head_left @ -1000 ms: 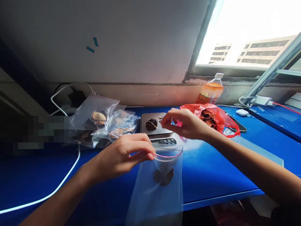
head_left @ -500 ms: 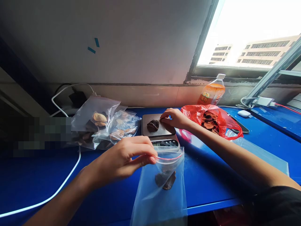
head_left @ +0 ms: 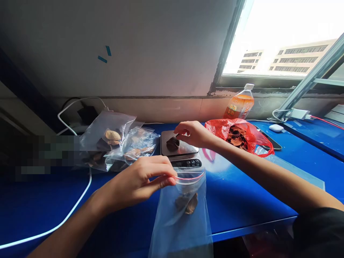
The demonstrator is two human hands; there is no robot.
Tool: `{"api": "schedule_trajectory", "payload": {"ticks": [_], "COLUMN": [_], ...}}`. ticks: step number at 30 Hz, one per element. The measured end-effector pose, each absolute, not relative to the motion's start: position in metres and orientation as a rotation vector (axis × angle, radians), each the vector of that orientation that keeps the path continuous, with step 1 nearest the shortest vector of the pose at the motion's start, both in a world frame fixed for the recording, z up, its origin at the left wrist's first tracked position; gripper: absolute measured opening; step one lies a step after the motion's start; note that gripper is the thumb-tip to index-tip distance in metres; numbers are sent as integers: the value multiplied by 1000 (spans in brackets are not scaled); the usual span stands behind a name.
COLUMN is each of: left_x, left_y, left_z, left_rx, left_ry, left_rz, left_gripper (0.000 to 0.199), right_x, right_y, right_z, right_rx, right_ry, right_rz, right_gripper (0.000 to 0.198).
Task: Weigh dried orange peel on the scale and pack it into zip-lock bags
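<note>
My left hand pinches the rim of a clear zip-lock bag with a red line along its mouth. Inside the bag sit brown dried pieces, which look like dried peel. Behind it is a small digital scale with a metal plate and black button panel. A dark curled piece of dried peel rests on the plate. My right hand is closed in a pinch at that piece's upper right edge; its fingertips partly hide the contact.
Filled clear bags lie left of the scale. To the right are a red plastic bag of dried peel, an orange drink bottle, a phone and a white earbud case. A white cable crosses the blue table.
My right hand has moved left across the scale plate, from beside the dark dried peel to its edge. My left hand still holds the bag's rim.
</note>
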State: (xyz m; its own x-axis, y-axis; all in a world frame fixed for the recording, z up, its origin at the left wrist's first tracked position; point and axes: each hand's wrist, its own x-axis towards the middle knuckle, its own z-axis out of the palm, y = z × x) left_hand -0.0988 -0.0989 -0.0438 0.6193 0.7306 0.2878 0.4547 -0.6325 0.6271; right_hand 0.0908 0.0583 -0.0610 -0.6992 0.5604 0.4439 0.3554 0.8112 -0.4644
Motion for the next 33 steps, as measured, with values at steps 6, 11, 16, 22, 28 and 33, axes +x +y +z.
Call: {"api": "schedule_trajectory", "payload": {"ticks": [6,11,16,22,28,33], "left_x": [-100,-99,-99,-103,-104,-104], "left_y": [-100,-102,-103,-101,-100,-97], "left_z": [-44,-42,-41,-39,-35,-38], "left_rx": [2358,2355,2347,2339,2400,2400], "left_ry": [925,922,941,1019,978,959], "left_rz": [740,731,717,664,692,699], "left_gripper": [16,16,17,19,18,19], "right_x": [84,85,79,101,132,139], "right_y": [60,50,52,43,0,-17], "right_z": [-75,-79,-85,-71,-41,-34], "right_rx": [-617,-876,-808,-485,-355,-276], "right_ry": [-2441,-2453,-2453,-2359,-2566,-2694], "right_rz": [351,365,406,449,556,711], "right_gripper": [19,70,59,55,54,56]}}
